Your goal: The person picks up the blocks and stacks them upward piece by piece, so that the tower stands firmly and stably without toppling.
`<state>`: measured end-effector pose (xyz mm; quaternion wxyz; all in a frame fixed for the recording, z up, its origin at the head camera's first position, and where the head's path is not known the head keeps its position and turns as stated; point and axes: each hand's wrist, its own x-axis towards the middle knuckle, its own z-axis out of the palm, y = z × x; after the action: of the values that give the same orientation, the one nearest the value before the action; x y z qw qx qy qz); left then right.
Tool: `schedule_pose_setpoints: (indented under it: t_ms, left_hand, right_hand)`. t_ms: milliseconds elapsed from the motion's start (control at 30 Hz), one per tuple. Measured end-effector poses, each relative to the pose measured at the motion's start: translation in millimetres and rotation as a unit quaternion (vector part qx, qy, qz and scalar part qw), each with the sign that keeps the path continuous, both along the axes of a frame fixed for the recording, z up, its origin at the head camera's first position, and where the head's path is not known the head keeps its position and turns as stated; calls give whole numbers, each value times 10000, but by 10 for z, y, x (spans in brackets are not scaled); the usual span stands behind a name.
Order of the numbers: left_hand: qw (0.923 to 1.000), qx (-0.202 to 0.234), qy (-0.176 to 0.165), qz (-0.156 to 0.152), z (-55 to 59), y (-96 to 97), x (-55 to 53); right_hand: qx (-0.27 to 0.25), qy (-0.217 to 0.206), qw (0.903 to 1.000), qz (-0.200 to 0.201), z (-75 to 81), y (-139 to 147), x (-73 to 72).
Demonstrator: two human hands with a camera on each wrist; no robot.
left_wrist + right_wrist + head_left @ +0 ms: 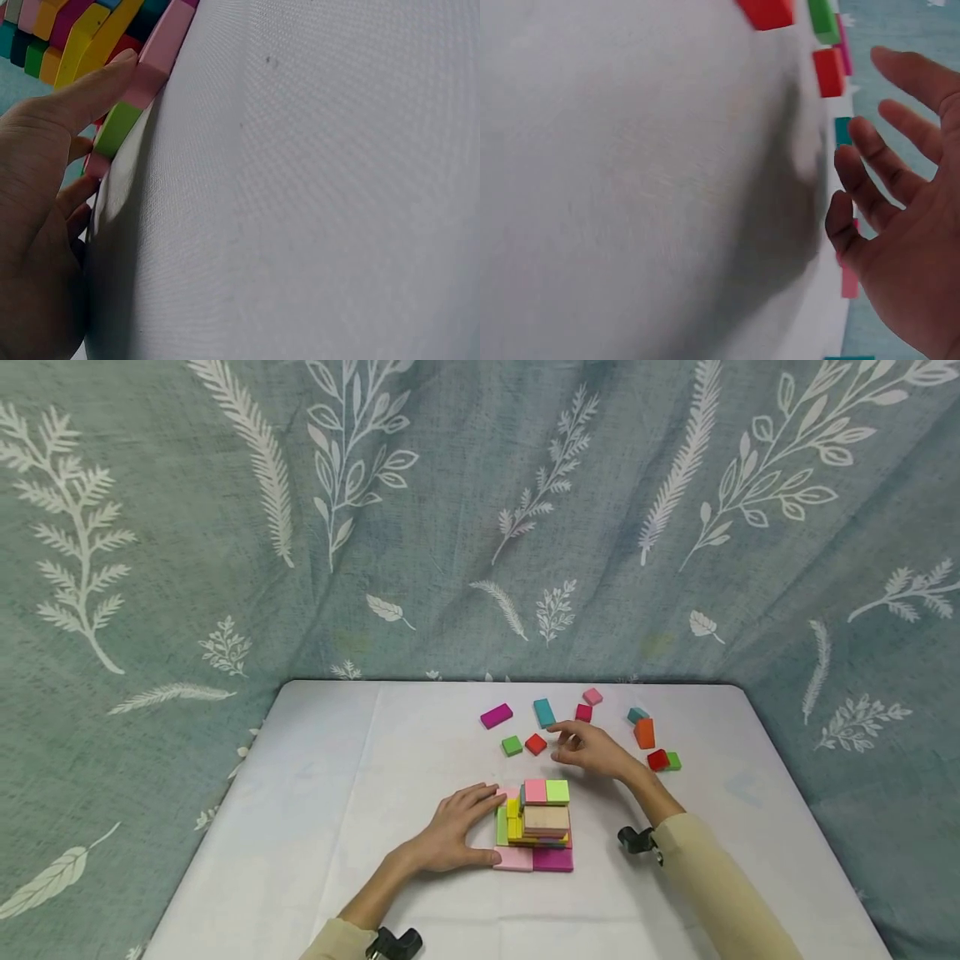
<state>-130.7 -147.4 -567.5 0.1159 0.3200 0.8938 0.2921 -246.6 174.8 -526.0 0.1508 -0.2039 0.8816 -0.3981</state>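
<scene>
Left hand (pixel 453 828) spread, thumb touching the upright stack (pixel 552 860) at its right, right hand (pixel 594 750) loosely bent, empty, teal block (pixel 543 711) just beyond its fingertips, long axis pointing away, orange blocks (pixel 51 65) in the stack showing only in the left wrist view

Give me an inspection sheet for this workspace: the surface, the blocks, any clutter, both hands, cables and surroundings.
Surface: white table, with faint creases.
Built blocks: a multicoloured stack stands beside the left hand.
Unbuilt blocks: loose blocks in purple, teal, pink, red, green and orange lie scattered beyond the stack, some to its right.
Clutter: nothing seen apart from the blocks.
Left hand: spread at the stack's left side, thumb touching a pink block.
Right hand: near the loose blocks, fingers loosely bent, holding nothing.
Cables: nothing seen.
Surroundings: blue-green curtain with white leaf patterns behind the table; black devices at both cuffs.
</scene>
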Motion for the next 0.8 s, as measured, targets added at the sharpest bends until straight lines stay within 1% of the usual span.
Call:
schedule_pose_setpoints:
  t_ms: [100, 233, 367, 433, 500, 600, 700, 800]
  left_hand:
    - [10000, 22, -1, -18, 0, 7, 1]
    - [10000, -7, -40, -29, -5, 12, 2]
    - [10000, 0, -46, -36, -5, 7, 1]
    - [10000, 20, -33, -35, -4, 3, 0]
    - [10000, 18, -14, -37, -4, 2, -3]
    - [10000, -5, -12, -43, -2, 3, -5]
    - [10000, -10, -40, -32, 6, 4, -2]
    - [10000, 12, -84, -12, 17, 2, 5]
  right_hand:
    - [120, 111, 9997, 188, -55, -48, -55]
    - [324, 202, 9990, 242, -76, -101, -98]
    - [774, 324, 9959, 341, -118, -156, -135]
    - [994, 449, 9931, 420, -132, -185, -145]
    - [1155, 523, 9911, 417, -137, -206, -147]
    - [1231, 576, 9901, 340, -137, -225, -144]
    - [1222, 529, 9908, 235, -144, -227, -138]
    - [1087, 465, 9929, 142, -129, -218, -112]
